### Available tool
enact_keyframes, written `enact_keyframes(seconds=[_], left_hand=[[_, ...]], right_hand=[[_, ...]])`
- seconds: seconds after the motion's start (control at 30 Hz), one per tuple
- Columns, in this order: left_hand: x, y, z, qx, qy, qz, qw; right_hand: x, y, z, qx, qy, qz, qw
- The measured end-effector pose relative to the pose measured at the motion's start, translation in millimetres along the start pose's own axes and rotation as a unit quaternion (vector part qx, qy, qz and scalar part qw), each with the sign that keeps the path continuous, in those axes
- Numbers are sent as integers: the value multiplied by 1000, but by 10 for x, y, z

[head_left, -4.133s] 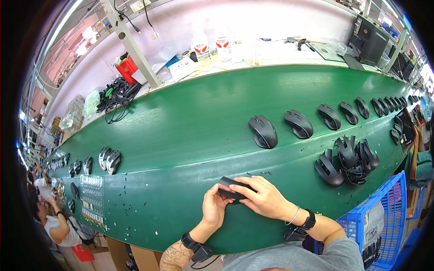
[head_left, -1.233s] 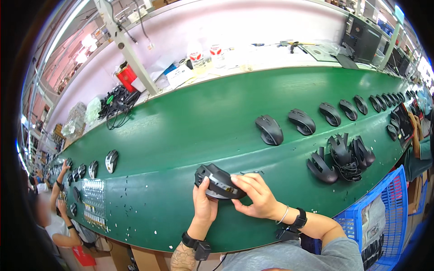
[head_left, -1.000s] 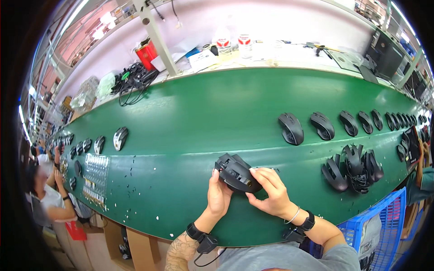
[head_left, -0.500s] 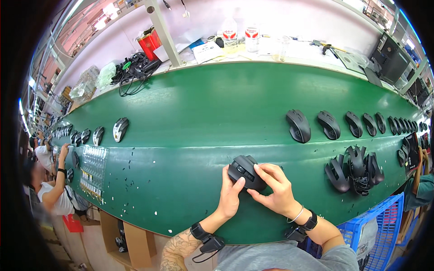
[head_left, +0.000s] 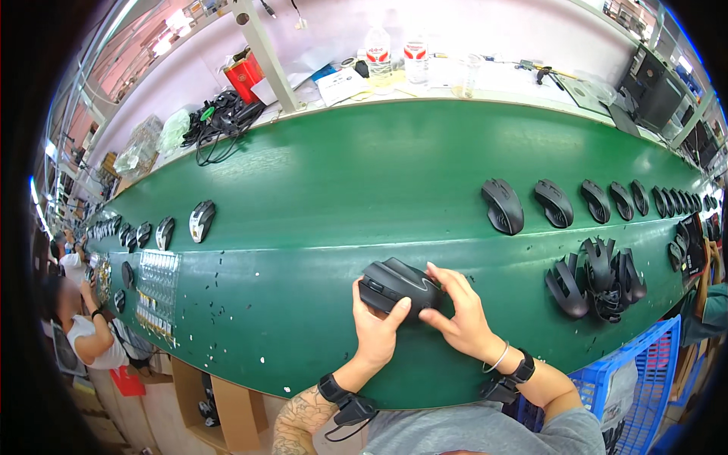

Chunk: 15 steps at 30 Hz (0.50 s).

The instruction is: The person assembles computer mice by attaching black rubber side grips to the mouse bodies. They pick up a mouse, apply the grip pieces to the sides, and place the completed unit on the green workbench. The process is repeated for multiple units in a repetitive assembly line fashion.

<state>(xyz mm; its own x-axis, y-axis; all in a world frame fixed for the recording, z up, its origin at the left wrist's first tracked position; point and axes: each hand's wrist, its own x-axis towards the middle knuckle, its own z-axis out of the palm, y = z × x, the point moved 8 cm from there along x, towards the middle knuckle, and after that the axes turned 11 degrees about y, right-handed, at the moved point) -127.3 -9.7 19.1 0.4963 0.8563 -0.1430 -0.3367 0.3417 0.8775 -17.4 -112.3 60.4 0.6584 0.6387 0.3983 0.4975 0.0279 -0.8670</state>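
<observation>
A black computer mouse [head_left: 400, 280] is held above the green bench near its front edge, its scroll wheel end pointing left. My left hand [head_left: 375, 331] grips that end, thumb along the near side and fingers mostly hidden behind and beneath. At the rounded rear end, my right hand [head_left: 468, 324] has its thumb on the near side and its fingertips on the far side. Right of my hands lie black mouse shell pieces [head_left: 567, 290], loosely heaped. Farther back on the right stands a row of black mice, the nearest mouse [head_left: 503, 207] being the largest in view.
Mice with pale parts [head_left: 202, 221] stand in a row at left, near a clear plastic tray [head_left: 158, 292]. Black scraps dot the green bench [head_left: 318, 189]. A blue crate [head_left: 633, 379] is at lower right, a cardboard box [head_left: 235, 409] lower left. Co-workers sit at both ends.
The mouse has turned in my hands, its wheel end swinging left and its side tilting into view. My right thumb and fingers have shifted to its rear. A co-worker's arm at left has lowered.
</observation>
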Motion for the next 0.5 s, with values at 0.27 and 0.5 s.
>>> enact_keyframes(seconds=[0.27,0.5], left_hand=[[56,-25,-13,-95,-9,-90,991],[39,-27,1,-100,-17,-98,990]], right_hand=[[-182,473,204,225,-62,236,943],[-164,479,182,211,-76,228,948]])
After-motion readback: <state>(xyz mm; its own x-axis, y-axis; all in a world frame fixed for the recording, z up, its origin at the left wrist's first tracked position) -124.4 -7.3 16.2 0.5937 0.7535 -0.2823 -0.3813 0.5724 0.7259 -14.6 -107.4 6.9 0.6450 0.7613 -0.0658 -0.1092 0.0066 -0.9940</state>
